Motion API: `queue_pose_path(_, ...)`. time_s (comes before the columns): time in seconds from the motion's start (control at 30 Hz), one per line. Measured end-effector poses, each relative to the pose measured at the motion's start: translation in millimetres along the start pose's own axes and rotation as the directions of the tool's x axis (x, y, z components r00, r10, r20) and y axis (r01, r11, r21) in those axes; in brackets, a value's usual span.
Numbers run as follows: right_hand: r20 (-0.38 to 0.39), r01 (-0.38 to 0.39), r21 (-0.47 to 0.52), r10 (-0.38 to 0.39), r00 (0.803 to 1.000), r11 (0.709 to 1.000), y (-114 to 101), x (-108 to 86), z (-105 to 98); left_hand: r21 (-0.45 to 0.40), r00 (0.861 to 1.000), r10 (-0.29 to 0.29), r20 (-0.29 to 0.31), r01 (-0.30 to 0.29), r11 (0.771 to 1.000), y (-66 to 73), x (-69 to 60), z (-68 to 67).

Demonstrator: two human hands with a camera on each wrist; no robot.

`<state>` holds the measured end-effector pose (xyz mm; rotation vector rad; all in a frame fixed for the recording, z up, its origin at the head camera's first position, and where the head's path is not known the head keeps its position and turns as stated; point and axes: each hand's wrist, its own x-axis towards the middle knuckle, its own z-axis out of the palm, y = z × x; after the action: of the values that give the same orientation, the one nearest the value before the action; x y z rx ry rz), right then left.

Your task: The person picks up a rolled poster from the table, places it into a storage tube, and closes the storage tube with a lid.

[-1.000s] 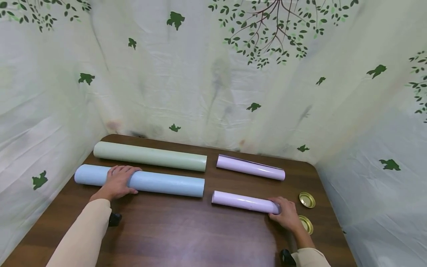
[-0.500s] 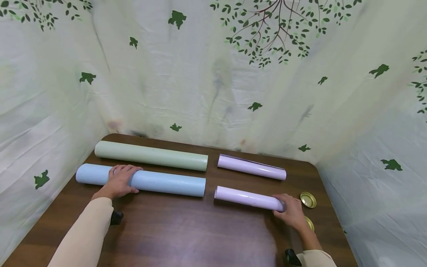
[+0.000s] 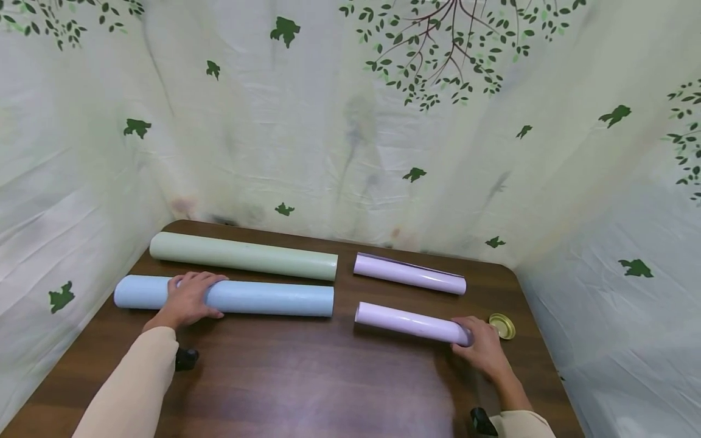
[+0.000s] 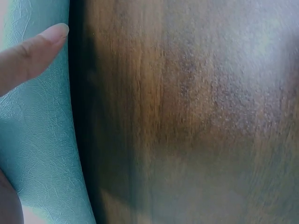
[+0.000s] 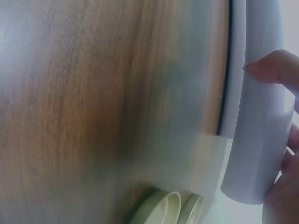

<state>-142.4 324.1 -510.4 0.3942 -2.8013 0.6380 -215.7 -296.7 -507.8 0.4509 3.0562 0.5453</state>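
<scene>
My left hand (image 3: 188,299) grips the light blue roll (image 3: 268,298) near its left part; in the left wrist view the thumb (image 4: 32,56) lies along the roll's textured surface (image 4: 46,140). My right hand (image 3: 483,348) holds the right end of the nearer purple roll (image 3: 411,322). The right wrist view has the thumb (image 5: 273,67) on that roll (image 5: 261,121), with fingers on its far side. Behind the blue roll lies a pale green roll (image 3: 246,253), and a second purple roll (image 3: 408,275) lies behind the held one.
A gold round lid (image 3: 502,326) lies on the brown table (image 3: 306,377) beside my right hand; two lids (image 5: 163,210) show in the right wrist view. A white cloth (image 3: 328,121) with printed leaves surrounds the table's back and sides.
The nearer purple roll has moved right and slightly back with my right hand, which now hides the nearer lid. The blue roll has turned slightly, its right end farther back and its left end nearer.
</scene>
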Motion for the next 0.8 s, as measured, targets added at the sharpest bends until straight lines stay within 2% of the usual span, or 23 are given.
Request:
queue_pose_path(0.17, 0.024, -0.035, 0.002, 0.035, 0.999, 0.999, 0.2, 0.3, -5.6, -0.001, 1.0, 0.008, -0.01, -0.008, 1.0, 0.5, -2.5, -1.7)
queue_pose_path(0.37, 0.019, -0.04, 0.0, 0.04, 0.999, 0.999, 0.2, 0.2, -12.4, -0.002, 1.0, 0.013, -0.023, -0.013, 1.0, 2.2, -6.4, -5.4)
queue_pose_path(0.6, 0.025, -0.039, 0.003, 0.039, 0.999, 0.999, -2.9, 1.7, -17.3, -0.02, 0.998, 0.025, -0.049, -0.026, 0.999, 2.8, -14.8, -17.5)
queue_pose_path(0.8, -0.054, 0.023, -0.007, -0.024, 0.998, 1.0, -4.9, 2.3, -23.4, -0.008, 0.993, 0.08, -0.089, -0.081, 0.997, 7.4, -16.7, -26.9)
